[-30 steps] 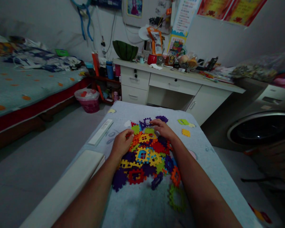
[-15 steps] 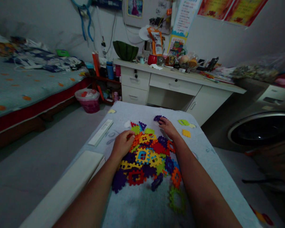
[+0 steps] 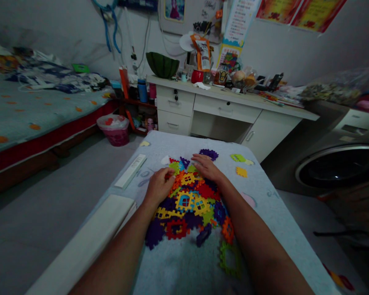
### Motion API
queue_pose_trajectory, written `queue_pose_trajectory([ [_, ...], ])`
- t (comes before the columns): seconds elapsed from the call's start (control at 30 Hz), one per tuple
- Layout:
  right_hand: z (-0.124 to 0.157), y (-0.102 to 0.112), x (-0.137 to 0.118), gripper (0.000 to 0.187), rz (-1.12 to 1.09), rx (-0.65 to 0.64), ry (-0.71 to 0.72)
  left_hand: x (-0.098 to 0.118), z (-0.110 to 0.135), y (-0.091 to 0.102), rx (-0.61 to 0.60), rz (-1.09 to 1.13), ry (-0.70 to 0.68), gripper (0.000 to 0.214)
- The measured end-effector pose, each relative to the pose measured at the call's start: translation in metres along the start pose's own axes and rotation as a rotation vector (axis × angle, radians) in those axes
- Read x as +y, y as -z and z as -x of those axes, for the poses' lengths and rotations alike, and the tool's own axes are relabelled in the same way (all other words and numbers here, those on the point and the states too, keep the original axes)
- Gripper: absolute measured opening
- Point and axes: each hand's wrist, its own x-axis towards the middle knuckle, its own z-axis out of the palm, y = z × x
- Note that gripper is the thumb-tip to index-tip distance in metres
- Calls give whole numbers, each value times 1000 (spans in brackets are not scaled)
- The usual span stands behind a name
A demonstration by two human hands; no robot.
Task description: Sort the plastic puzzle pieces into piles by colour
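A heap of colourful plastic interlocking building pieces lies on the cloth-covered table, among them a yellow window piece (image 3: 185, 201), a red square frame (image 3: 176, 229) and a dark purple piece (image 3: 154, 234). At the heap's left edge is my left hand (image 3: 160, 186), its fingers curled in beside a lime green piece (image 3: 174, 167); what they hold, if anything, is hidden. My right hand (image 3: 206, 168) reaches over the upper right of the heap with fingers stretched out, holding nothing visible. Just beyond it, a purple toothed piece (image 3: 209, 154) rests on the cloth.
To the right lie a lime green piece (image 3: 237, 157) and a yellow piece (image 3: 241, 172). A white narrow box (image 3: 130, 171) and a long white board (image 3: 89, 241) line the table's left side. Beyond stand a cluttered desk (image 3: 227, 108) and a washing machine (image 3: 329, 151).
My right hand has let go of the purple toothed piece and moved left over the heap. That piece stays at the far side of the table. My left hand has barely moved.
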Motion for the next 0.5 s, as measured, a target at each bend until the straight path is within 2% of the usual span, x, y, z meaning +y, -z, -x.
queue_pose_trajectory([
  [0.1, 2, -8, -11, 42, -13, -129, -14, 2, 0, 1, 11, -32, -19, 23],
  [0.2, 3, -12, -17, 47, -21, -199, -45, 3, 0, 1, 17, -69, -30, 22],
  [0.37, 2, -10, -19, 44, 2, -212, -38, 0, -1, 0, 62, -130, -68, 22],
  [0.5, 0, -6, -20, 38, -69, -213, -1, -5, -2, -3, 57, -141, -78, 26],
])
